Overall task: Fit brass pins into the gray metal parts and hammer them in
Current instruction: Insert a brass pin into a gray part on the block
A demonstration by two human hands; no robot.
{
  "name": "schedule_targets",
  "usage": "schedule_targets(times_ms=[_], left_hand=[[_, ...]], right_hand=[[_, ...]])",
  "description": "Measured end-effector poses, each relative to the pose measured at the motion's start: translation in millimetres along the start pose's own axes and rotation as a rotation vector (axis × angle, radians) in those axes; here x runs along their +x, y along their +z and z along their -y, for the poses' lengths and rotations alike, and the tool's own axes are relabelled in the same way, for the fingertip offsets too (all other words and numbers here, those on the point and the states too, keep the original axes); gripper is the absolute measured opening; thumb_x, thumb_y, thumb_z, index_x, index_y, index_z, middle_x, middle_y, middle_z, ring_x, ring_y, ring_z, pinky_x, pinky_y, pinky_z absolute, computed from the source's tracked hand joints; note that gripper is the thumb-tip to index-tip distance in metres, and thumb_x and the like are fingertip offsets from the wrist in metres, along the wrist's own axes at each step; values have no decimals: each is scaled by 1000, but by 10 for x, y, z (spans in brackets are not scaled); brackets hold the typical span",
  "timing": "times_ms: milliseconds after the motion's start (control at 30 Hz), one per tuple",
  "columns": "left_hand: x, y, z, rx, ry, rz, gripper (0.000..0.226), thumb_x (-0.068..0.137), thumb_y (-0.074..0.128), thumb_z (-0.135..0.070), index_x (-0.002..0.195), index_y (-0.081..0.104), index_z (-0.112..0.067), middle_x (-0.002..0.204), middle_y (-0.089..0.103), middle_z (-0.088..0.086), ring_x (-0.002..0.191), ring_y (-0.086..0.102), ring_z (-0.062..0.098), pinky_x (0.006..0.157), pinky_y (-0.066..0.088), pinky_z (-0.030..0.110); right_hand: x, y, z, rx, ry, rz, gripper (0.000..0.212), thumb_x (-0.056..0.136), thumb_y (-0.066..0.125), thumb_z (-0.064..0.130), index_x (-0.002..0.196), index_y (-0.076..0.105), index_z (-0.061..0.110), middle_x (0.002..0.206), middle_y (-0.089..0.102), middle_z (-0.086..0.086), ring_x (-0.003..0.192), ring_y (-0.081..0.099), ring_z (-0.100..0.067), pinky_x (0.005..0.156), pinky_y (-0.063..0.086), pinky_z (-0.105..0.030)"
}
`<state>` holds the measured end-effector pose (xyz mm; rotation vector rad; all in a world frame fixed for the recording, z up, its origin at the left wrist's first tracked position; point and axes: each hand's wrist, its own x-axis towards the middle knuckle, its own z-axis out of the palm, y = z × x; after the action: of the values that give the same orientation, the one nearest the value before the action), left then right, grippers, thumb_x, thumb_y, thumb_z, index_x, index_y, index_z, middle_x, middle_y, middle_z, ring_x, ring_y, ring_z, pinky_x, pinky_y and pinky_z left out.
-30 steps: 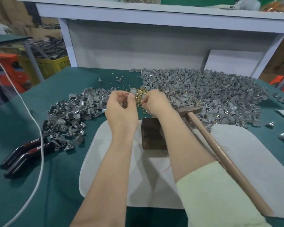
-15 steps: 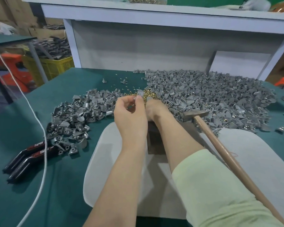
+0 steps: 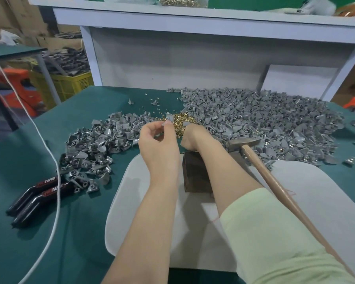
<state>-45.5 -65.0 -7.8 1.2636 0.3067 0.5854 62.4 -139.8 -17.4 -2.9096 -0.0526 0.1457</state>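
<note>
My left hand point(image 3: 158, 144) pinches a small gray metal part point(image 3: 169, 118) between thumb and fingertips, held up above a little heap of brass pins point(image 3: 179, 119). My right hand point(image 3: 193, 137) is curled over the near edge of that heap, fingers hidden; what it holds cannot be made out. A dark brown block point(image 3: 195, 173) stands on the white mat point(image 3: 316, 201) below my wrists. A hammer point(image 3: 244, 143) with a wooden handle lies to the right, head near the block. A big heap of gray parts point(image 3: 264, 119) fills the back right, a smaller heap point(image 3: 96, 148) lies left.
Black pliers point(image 3: 35, 195) lie at the left on the green table point(image 3: 29, 140), crossed by a white cord point(image 3: 55, 181). A white shelf frame point(image 3: 172, 48) rises behind the heaps. A few stray gray parts point(image 3: 348, 161) lie at the right edge.
My left hand has shifted slightly right toward the right hand, still lifting the gray part. My right hand has dropped lower onto the pin heap. The hammer has not moved.
</note>
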Motion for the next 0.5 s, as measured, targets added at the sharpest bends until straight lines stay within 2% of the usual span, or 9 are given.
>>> schedule_targets(times_ms=[67,133,233,300,367,500], left_hand=[[5,0,0,-5,-13,12,9,90,60,-18,82,56,-21,95,65,8,85,57,17,77,45,28],[4,5,0,21,-9,58,11,89,61,-17,81,56,-22,91,64,5,83,56,16,78,45,28],[-44,27,13,152,29,242,12,88,65,-18,79,57,-21,91,66,2,89,60,17,85,47,30],[-111,51,30,318,105,413,10,87,66,-19,80,60,-19,88,68,0,88,62,15,87,49,32],[-190,78,49,528,207,551,9,86,66,-21,79,61,-22,83,67,-6,85,63,13,86,49,31],[-288,107,70,889,307,654,14,87,64,-26,77,54,-29,92,67,-9,99,61,18,94,43,36]], right_hand=[[-60,-78,-48,226,-3,-122,24,88,57,22,67,50,12,78,54,-7,71,50,-23,67,42,-28],[-174,-199,-114,468,-22,-238,21,86,60,21,68,55,11,64,53,-1,58,49,-15,59,41,-27],[-414,-404,-281,716,-66,-306,9,81,60,11,74,58,15,73,61,-1,62,54,-13,63,49,-32],[-579,-501,-463,792,-73,-324,14,81,62,6,77,60,19,78,65,-2,65,58,-13,66,53,-32],[-770,-547,-658,805,-71,-309,18,82,66,5,75,65,22,72,68,2,63,59,-9,62,53,-28],[-1072,-442,-915,842,-31,-321,19,81,69,6,70,68,22,67,69,4,64,63,-9,67,56,-24]])
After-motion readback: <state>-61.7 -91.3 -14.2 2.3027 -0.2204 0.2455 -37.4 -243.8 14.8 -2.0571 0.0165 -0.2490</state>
